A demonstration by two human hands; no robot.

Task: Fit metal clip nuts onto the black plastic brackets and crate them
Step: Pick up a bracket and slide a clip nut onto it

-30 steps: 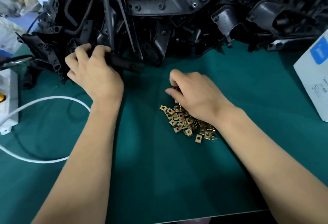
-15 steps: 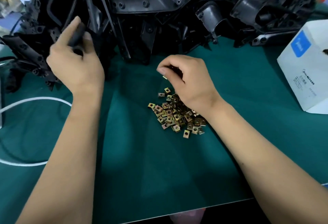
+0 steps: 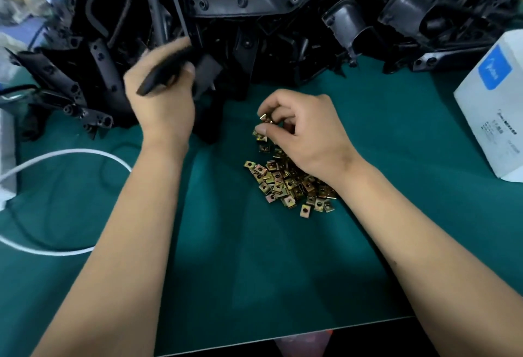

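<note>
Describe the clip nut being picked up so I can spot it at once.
Start at the heap of brass-coloured clip nuts on the green mat. Just above it, the right hand pinches one clip nut: the only one lifted off the mat.

Brass-coloured clip nuts heaped before piled black brackets.

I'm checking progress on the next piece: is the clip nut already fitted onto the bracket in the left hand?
No, the right hand pinches a clip nut above the pile, apart from the bracket gripped by the left hand.
</note>
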